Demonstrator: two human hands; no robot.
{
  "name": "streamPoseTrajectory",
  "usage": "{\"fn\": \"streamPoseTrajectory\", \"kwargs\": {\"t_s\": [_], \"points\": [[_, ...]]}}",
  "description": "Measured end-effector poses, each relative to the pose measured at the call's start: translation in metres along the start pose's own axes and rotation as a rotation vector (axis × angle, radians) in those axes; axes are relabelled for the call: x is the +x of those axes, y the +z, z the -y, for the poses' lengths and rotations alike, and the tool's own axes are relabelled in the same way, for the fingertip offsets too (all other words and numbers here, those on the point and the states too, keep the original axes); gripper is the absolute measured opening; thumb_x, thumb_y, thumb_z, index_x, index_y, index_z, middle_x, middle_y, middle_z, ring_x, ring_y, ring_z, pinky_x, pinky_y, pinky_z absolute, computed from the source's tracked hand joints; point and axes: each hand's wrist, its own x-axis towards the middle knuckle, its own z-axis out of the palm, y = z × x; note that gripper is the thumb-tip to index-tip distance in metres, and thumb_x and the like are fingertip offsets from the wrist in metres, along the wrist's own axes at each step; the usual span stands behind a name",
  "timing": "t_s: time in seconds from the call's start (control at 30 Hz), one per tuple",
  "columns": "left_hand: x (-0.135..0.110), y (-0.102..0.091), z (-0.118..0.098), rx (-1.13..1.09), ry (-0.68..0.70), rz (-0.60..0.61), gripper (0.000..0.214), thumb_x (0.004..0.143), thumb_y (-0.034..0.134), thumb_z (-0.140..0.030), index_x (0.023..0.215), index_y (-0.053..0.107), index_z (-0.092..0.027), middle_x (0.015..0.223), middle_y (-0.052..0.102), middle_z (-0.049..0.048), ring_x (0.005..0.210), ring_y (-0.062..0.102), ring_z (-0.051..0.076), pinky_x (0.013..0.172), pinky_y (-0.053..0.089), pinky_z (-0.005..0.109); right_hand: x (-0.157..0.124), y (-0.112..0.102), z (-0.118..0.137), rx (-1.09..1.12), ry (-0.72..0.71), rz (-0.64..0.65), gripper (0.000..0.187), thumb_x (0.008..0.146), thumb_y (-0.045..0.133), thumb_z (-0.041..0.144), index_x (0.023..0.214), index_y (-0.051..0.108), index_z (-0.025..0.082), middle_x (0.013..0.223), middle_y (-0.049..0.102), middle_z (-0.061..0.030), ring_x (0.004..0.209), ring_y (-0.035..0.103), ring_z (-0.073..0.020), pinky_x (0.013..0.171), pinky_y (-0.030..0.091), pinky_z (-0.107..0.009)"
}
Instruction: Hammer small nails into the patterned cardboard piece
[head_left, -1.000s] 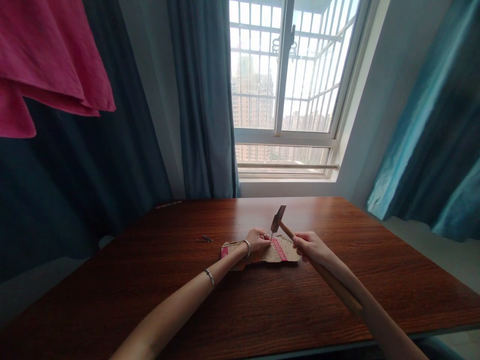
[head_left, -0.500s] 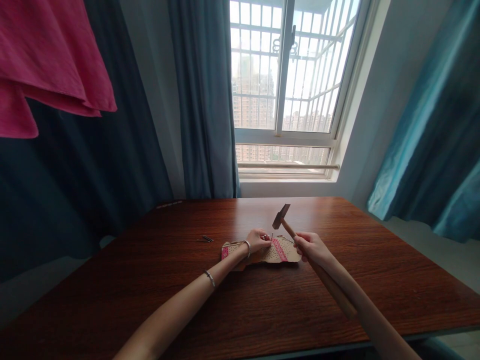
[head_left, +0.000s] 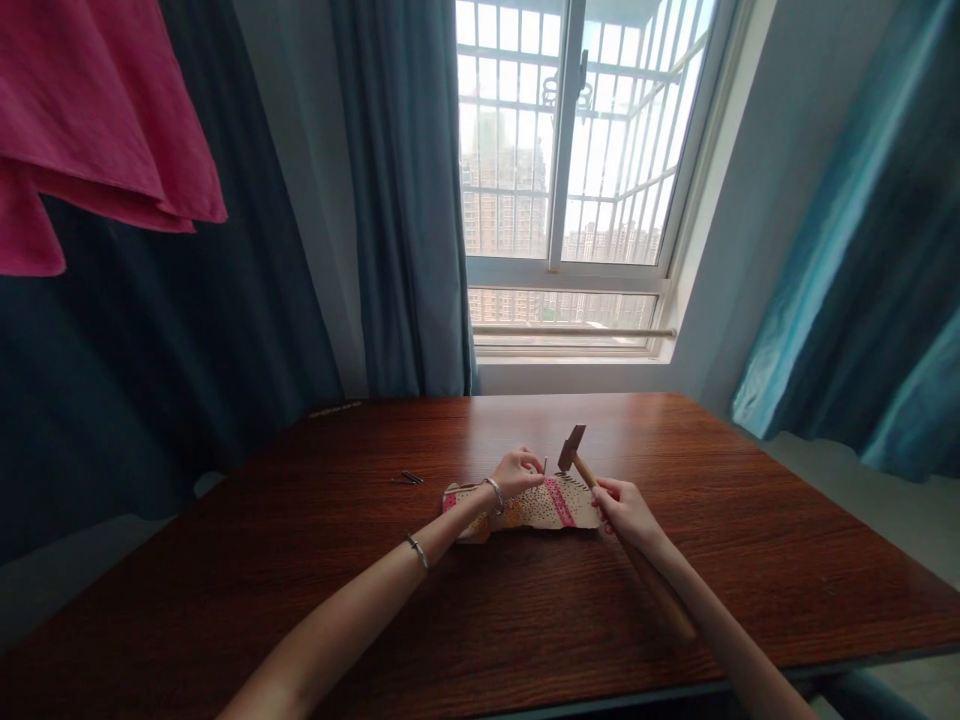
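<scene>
A tan perforated piece with pink bands (head_left: pixel 536 508) lies flat in the middle of the wooden table (head_left: pixel 480 590). My left hand (head_left: pixel 516 472) hovers just above it, fingers pinched on a thin nail (head_left: pixel 544 465) held upright. My right hand (head_left: pixel 624 510) is closed round the wooden handle of a hammer (head_left: pixel 576 448), whose metal head hangs a little to the right of the nail and above the piece. The handle's long end runs back along my right forearm.
Two or three loose nails (head_left: pixel 409 477) lie on the table to the left of the piece. Behind the table are a barred window (head_left: pixel 570 170) and blue curtains (head_left: pixel 405 200). A pink cloth (head_left: pixel 97 120) hangs at the upper left.
My left hand has lifted the nail off the piece. The hammer head has swung to the right and lower, away from the nail.
</scene>
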Motion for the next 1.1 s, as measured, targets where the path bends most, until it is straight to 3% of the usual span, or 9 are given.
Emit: {"fn": "streamPoseTrajectory", "kwargs": {"t_s": [0.17, 0.27, 0.33, 0.43, 0.53, 0.7, 0.87, 1.1], "points": [[0.001, -0.011, -0.019, 0.050, 0.010, -0.116, 0.006, 0.059, 0.061, -0.018, 0.062, 0.064, -0.015, 0.080, 0.056, 0.0021, 0.076, 0.053, 0.013, 0.072, 0.042, 0.024, 0.009, 0.007, -0.013, -0.044, -0.050, -0.105, 0.038, 0.071, 0.047, 0.040, 0.094, 0.057, 0.011, 0.059, 0.051, 0.0009, 0.047, 0.048, -0.0104, 0.039, 0.040, -0.021], [-0.015, -0.013, -0.030, 0.121, -0.044, -0.205, 0.010, 0.063, 0.057, -0.022, 0.066, 0.063, -0.015, 0.070, 0.057, 0.0009, 0.067, 0.052, 0.012, 0.064, 0.041, 0.023, 0.016, 0.004, -0.020, -0.108, -0.129, -0.155, 0.038, 0.071, 0.048, 0.040, 0.093, 0.059, 0.010, 0.061, 0.057, -0.0018, 0.053, 0.053, -0.0134, 0.048, 0.043, -0.023], [-0.033, -0.008, -0.035, 0.118, -0.078, -0.128, 0.013, 0.066, 0.055, -0.024, 0.068, 0.063, -0.014, 0.060, 0.056, -0.0003, 0.059, 0.050, 0.011, 0.055, 0.038, 0.021, 0.020, 0.000, -0.024, -0.139, -0.163, -0.165, 0.038, 0.071, 0.050, 0.039, 0.095, 0.059, 0.011, 0.067, 0.062, -0.0045, 0.059, 0.057, -0.0157, 0.054, 0.044, -0.025], [-0.059, 0.007, -0.037, 0.099, -0.067, 0.082, 0.011, 0.062, 0.056, -0.022, 0.064, 0.062, -0.014, 0.059, 0.057, -0.0006, 0.057, 0.049, 0.011, 0.051, 0.036, 0.020, 0.025, -0.003, -0.030, -0.164, -0.188, -0.213, 0.040, 0.070, 0.053, 0.038, 0.099, 0.059, 0.011, 0.078, 0.066, -0.0080, 0.069, 0.060, -0.0190, 0.061, 0.046, -0.027], [-0.071, 0.017, -0.031, 0.140, -0.074, 0.080, 0.010, 0.061, 0.055, -0.021, 0.063, 0.062, -0.015, 0.061, 0.058, -0.0007, 0.057, 0.049, 0.011, 0.052, 0.036, 0.020, 0.031, -0.002, -0.034, -0.145, -0.192, -0.234, 0.042, 0.070, 0.053, 0.039, 0.101, 0.059, 0.012, 0.083, 0.066, -0.0090, 0.073, 0.061, -0.0202, 0.065, 0.046, -0.029], [-0.064, 0.015, -0.015, 0.207, -0.042, -0.066, 0.008, 0.063, 0.052, -0.018, 0.063, 0.059, -0.015, 0.061, 0.055, -0.0004, 0.058, 0.048, 0.011, 0.054, 0.036, 0.020, 0.038, 0.008, -0.031, -0.041, -0.182, -0.170, 0.047, 0.068, 0.054, 0.041, 0.103, 0.057, 0.008, 0.080, 0.066, -0.0091, 0.071, 0.060, -0.0194, 0.064, 0.046, -0.029], [-0.059, 0.005, -0.003, 0.255, 0.030, -0.100, 0.005, 0.062, 0.053, -0.014, 0.063, 0.058, -0.015, 0.062, 0.055, -0.0003, 0.058, 0.048, 0.010, 0.056, 0.036, 0.020, 0.036, 0.014, -0.025, 0.028, -0.159, -0.128, 0.048, 0.065, 0.057, 0.045, 0.096, 0.060, 0.009, 0.078, 0.066, -0.0082, 0.071, 0.059, -0.0200, 0.061, 0.046, -0.028], [-0.046, 0.004, -0.004, 0.217, 0.006, -0.125, 0.011, 0.068, 0.053, -0.016, 0.069, 0.065, -0.014, 0.066, 0.061, 0.0019, 0.058, 0.050, 0.010, 0.058, 0.038, 0.021, 0.031, 0.017, -0.024, 0.055, -0.174, -0.120, 0.045, 0.065, 0.057, 0.042, 0.095, 0.061, 0.009, 0.074, 0.065, -0.0063, 0.070, 0.059, -0.0192, 0.063, 0.046, -0.028]]}}
